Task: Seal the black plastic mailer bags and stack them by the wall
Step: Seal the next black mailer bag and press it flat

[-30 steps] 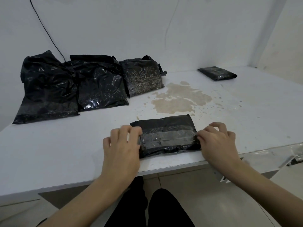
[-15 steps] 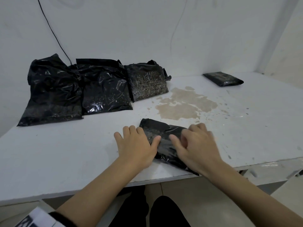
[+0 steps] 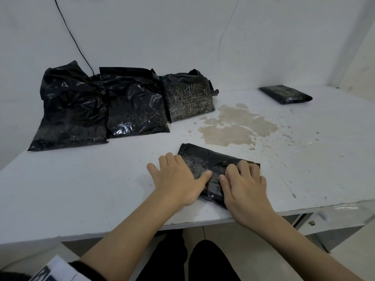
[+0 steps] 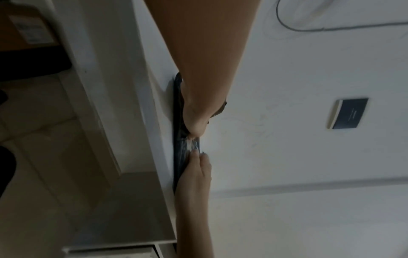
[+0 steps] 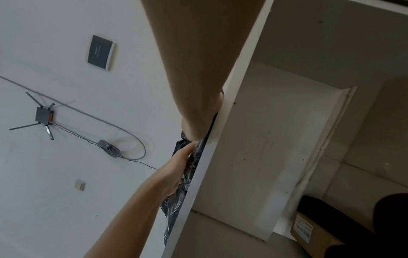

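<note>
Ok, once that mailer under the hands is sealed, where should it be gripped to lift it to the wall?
Probably by the far left corner of the mailer, coming from the left hand side. It lies flat and skewed, that end is bare, while the right hand covers the other end at the table edge.

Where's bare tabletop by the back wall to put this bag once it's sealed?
Free: the strip of table along the wall between the third leaning bag and the small bag in the far right corner, behind the brown stain. Also bare: near left, in front of the big bag. Crowded: the back left, three bags side by side.
</note>
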Demonstrator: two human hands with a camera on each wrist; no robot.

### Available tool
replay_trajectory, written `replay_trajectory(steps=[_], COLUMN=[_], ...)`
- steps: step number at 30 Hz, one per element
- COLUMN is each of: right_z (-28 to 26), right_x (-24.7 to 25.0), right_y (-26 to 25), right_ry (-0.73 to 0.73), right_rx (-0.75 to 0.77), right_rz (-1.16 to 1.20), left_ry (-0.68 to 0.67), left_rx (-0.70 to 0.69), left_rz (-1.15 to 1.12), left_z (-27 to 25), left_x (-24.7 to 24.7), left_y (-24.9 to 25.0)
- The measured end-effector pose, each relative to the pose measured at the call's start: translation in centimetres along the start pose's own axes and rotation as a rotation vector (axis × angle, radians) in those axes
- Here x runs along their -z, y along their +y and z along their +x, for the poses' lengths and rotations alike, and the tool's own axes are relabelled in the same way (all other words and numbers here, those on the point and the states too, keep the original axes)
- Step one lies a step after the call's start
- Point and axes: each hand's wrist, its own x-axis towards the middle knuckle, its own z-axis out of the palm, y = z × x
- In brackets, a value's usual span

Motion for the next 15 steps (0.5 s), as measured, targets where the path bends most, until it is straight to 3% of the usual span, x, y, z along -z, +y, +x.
replay_trajectory(steps=[1,7,9,11,15], right_z=[0.0,1.0,1.7,2.1,2.0], right_x=[0.0,1.3,1.7,1.7,1.6], right_y=[0.0,0.0,-0.7,-1.1,-1.0], right_ry=[0.031,-0.177,-0.178,-0.176,-0.141], right_rx=[0.011,-0.126,-0.200,-0.196,-0.150], right_rz=[-0.022,0.054,0.071,-0.026,0.008], left_ry=[0.017,0.113,0.120,0.122,0.103], left_rx=[-0.001,-0.036,-0.052,-0.061,-0.021], left_rz=[0.000,-0.150,-0.156,-0.125,-0.064], left_z=[0.0,0.2,0.0,-0.1,0.2], left_x=[-0.1,-0.7,-0.9,-1.0,-0.3], left_y=[0.0,-0.6,-0.9,-1.0,-0.9])
